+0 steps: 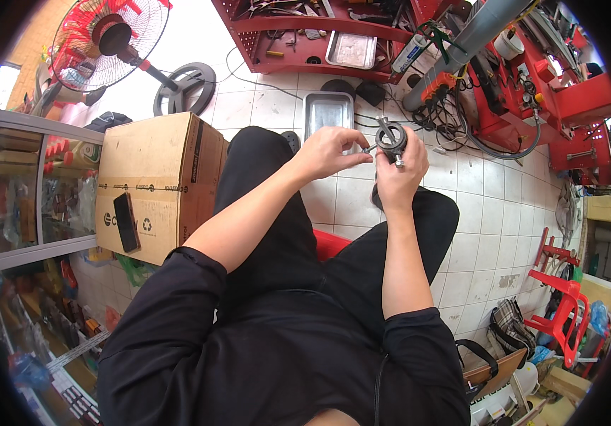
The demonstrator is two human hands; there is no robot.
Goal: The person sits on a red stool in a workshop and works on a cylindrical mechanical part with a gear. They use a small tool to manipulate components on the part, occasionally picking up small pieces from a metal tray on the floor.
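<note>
My right hand (405,174) is wrapped round a dark metal ring-shaped tool (399,146) with bolts sticking out of its rim, held above the floor between my knees. One silvery bolt (400,162) points down toward my palm, and another juts out at the top. From the left side, my left hand (330,151) pinches the end of a thin bolt (368,149) at the ring's edge, thumb and forefinger closed together. Beyond my hands, a grey metal tray (308,117) lies on the tiles.
At left stands a cardboard box (142,163) with a phone (126,222) on it, beside a glass cabinet (36,245). A fan (114,35) is behind it. A red tool cart (249,50) stands ahead; red machinery (511,106) and cables are at right, with a red stool (564,305) nearer.
</note>
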